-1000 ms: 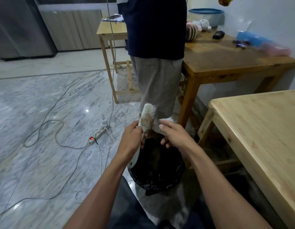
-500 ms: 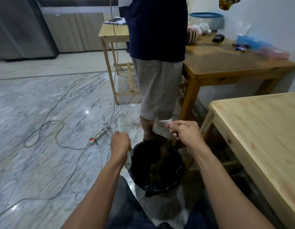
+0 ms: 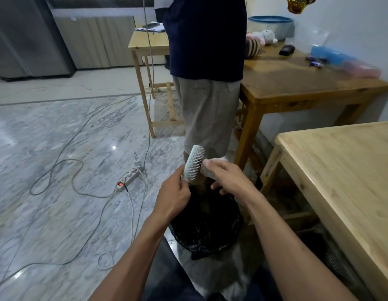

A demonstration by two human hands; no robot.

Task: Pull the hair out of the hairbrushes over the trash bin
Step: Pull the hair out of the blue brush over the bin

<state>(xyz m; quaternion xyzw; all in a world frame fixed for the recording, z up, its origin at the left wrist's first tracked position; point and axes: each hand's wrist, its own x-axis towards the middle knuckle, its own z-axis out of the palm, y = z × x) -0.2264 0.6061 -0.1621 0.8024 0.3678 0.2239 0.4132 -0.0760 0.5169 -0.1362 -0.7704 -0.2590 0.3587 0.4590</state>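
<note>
We have brought the hairbrush (image 3: 194, 162) back up over the trash bin (image 3: 205, 224): half a second ago our left hand (image 3: 173, 197) had it lowered beside the bin's rim with only the handle showing, and now the head stands upright again above the far edge of the black liner, bristles turned toward our right. The left grip is clenched round the handle. A second ago the bristle bed looked matted and brownish with hair; now the pins read pale and clean in rows, so we judge that the pull which carried our right hand (image 3: 226, 181) away in a fist took most of the mat off. That right hand has returned, fingers (image 3: 210, 165) stretched out and resting against the bristle side near the top of the head; it holds nothing that we can make out, so we read it as released and feeling for leftovers. A dark clump sits inside the bin, probably the hair just dropped. Someone stands just beyond the bin, beside a wooden counter (image 3: 297, 83). This brush looks nearly finished.
</note>
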